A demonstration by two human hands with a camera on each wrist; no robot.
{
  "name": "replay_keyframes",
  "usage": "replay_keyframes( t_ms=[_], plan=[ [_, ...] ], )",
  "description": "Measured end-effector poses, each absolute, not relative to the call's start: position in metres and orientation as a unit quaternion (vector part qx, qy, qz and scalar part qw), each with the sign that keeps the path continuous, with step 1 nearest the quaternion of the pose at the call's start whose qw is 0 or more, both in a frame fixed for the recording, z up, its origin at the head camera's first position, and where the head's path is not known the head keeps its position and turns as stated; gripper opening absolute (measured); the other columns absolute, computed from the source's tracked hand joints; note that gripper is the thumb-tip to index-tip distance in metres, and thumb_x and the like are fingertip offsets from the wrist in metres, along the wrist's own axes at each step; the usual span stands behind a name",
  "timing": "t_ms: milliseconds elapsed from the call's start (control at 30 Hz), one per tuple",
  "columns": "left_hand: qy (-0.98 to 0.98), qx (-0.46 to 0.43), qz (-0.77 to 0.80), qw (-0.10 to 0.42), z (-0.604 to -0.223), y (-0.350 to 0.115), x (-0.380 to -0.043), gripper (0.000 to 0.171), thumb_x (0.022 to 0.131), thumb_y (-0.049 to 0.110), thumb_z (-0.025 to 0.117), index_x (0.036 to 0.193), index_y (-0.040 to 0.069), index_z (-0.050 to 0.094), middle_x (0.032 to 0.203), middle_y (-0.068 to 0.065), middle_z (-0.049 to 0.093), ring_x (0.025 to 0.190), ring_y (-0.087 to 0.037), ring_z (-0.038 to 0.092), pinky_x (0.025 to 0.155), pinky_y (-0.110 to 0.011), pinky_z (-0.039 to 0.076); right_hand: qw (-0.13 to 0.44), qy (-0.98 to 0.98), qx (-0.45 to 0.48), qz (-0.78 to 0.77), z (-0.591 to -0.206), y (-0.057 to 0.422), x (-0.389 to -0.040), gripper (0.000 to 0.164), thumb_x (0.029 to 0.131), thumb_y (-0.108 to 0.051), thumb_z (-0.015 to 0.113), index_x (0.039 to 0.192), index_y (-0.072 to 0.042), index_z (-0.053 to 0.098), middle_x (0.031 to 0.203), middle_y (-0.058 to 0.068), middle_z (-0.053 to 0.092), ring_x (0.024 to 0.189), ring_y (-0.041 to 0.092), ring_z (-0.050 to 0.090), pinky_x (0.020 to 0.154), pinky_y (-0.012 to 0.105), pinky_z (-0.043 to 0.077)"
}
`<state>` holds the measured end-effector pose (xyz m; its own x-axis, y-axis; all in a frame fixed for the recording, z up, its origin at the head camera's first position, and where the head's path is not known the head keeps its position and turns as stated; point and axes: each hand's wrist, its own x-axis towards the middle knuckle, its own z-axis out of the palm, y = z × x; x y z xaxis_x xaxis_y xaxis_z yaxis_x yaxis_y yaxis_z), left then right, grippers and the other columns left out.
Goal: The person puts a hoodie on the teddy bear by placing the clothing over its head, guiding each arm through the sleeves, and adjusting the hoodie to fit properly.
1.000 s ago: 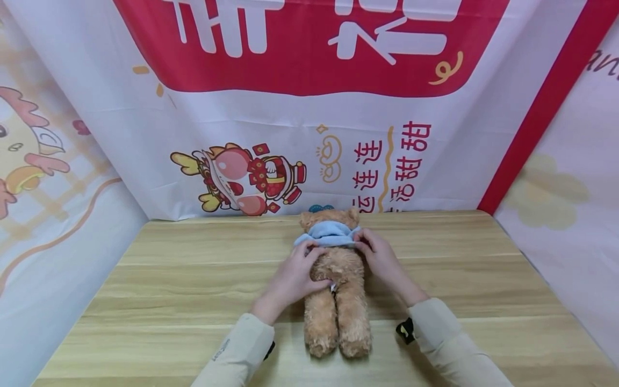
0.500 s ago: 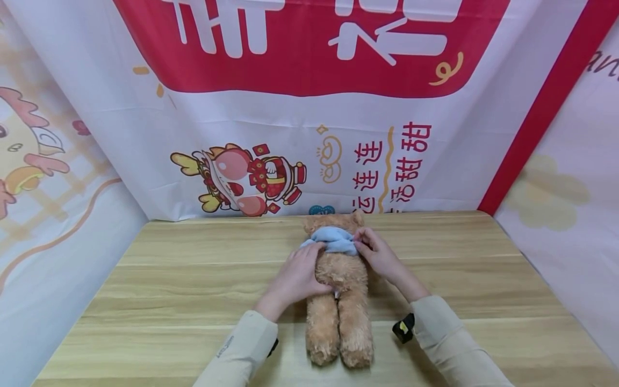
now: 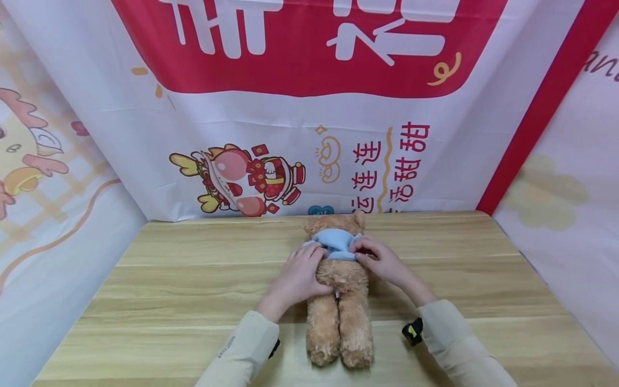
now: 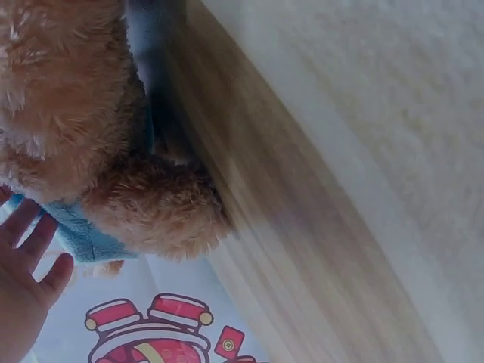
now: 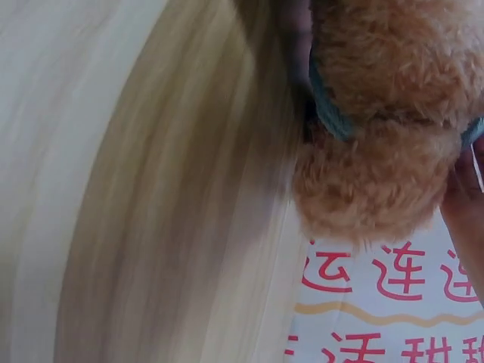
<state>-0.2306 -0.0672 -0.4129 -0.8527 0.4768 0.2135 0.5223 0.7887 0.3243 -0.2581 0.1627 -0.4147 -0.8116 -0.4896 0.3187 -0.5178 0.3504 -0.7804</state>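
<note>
Fabric panel, white with a cartoon print (image 3: 34,145), hangs past left edge of light wood-grain table (image 3: 184,279). Next, beige long sleeve (image 3: 242,341) comes in over front edge to left hand (image 3: 296,274). Left fingers extended, tips on cloth at hem; thumb stretched apart toward bear's legs, so resting, not pinching. Left wrist view agrees: fingers slightly spread against blue.

Tan fluffy plush bear (image 3: 342,277) lies about mid-table, head near far edge, feet toward front edge. No face visible, so probably back side up. It wears light-blue soft-fabric garment (image 3: 335,237) across upper back; lower back and legs bare fur.

Right hand (image 3: 385,264): fingers curled, thumb and index pinching garment's right side by the hem. Right wrist view only catches part of it at frame edge. Second beige sleeve (image 3: 459,344), black wrist unit (image 3: 412,332) beneath its cuff. Red-and-white printed banner (image 3: 290,121) stands behind far edge.

Delta vs a second ago: bear sits slightly nearer front edge, right-hand grip a bit lower, hem lower too. My read: garment covers marginally more back, but cloth is rucked between the hands, so not smooth yet.
</note>
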Motion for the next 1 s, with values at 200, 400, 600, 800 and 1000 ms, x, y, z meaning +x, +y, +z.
replay_keyframes(
  t_ms=[200, 400, 600, 800, 1000],
  plan=[
    [-0.949, -0.246, -0.188, 0.062, -0.414, -0.065, -0.230, 0.075, 0.070, 0.048, 0.080, 0.126, 0.009, 0.050, 0.129, -0.008, 0.057, 0.127, -0.026, 0.050, 0.112, -0.047, 0.032, 0.003, -0.824, 0.294, 0.484, -0.412, 0.168, -0.251, 0.009, 0.092, -0.002, 0.058, 0.098, -0.001, 0.064, 0.124, 0.022, 0.058, 0.123, 0.040, 0.051, 0.103, 0.048, 0.045],
    [-0.948, -0.246, -0.184, 0.077, -0.413, -0.065, -0.229, 0.081, 0.069, 0.049, 0.081, 0.132, 0.008, 0.048, 0.128, -0.011, 0.056, 0.123, -0.030, 0.052, 0.109, -0.049, 0.036, 0.037, -0.840, 0.308, 0.445, -0.410, 0.168, -0.249, 0.008, 0.088, 0.001, 0.063, 0.094, -0.004, 0.064, 0.104, 0.014, 0.065, 0.104, 0.029, 0.062, 0.093, 0.041, 0.053],
    [-0.938, -0.269, -0.204, 0.079, -0.414, -0.069, -0.230, 0.071, 0.068, 0.049, 0.081, 0.123, 0.012, 0.055, 0.118, -0.008, 0.055, 0.114, -0.028, 0.052, 0.106, -0.048, 0.038, 0.073, -0.866, 0.301, 0.393, -0.407, 0.162, -0.251, 0.010, 0.086, 0.000, 0.065, 0.094, -0.005, 0.064, 0.098, 0.010, 0.065, 0.095, 0.026, 0.062, 0.088, 0.042, 0.054],
    [-0.926, -0.294, -0.202, 0.125, -0.415, -0.073, -0.229, 0.070, 0.066, 0.051, 0.081, 0.119, 0.012, 0.057, 0.120, -0.006, 0.057, 0.115, -0.026, 0.055, 0.104, -0.047, 0.040, 0.124, -0.863, 0.309, 0.379, -0.408, 0.158, -0.250, 0.010, 0.083, 0.002, 0.066, 0.092, -0.003, 0.064, 0.100, 0.013, 0.066, 0.095, 0.028, 0.061, 0.086, 0.043, 0.054],
    [-0.922, -0.314, -0.167, 0.152, -0.414, -0.076, -0.227, 0.066, 0.070, 0.051, 0.077, 0.119, 0.011, 0.056, 0.123, -0.005, 0.061, 0.118, -0.022, 0.057, 0.106, -0.045, 0.040, 0.152, -0.852, 0.335, 0.373, -0.409, 0.158, -0.247, 0.011, 0.082, 0.005, 0.066, 0.089, -0.003, 0.064, 0.106, 0.016, 0.069, 0.100, 0.032, 0.064, 0.087, 0.042, 0.055]
  ],
)
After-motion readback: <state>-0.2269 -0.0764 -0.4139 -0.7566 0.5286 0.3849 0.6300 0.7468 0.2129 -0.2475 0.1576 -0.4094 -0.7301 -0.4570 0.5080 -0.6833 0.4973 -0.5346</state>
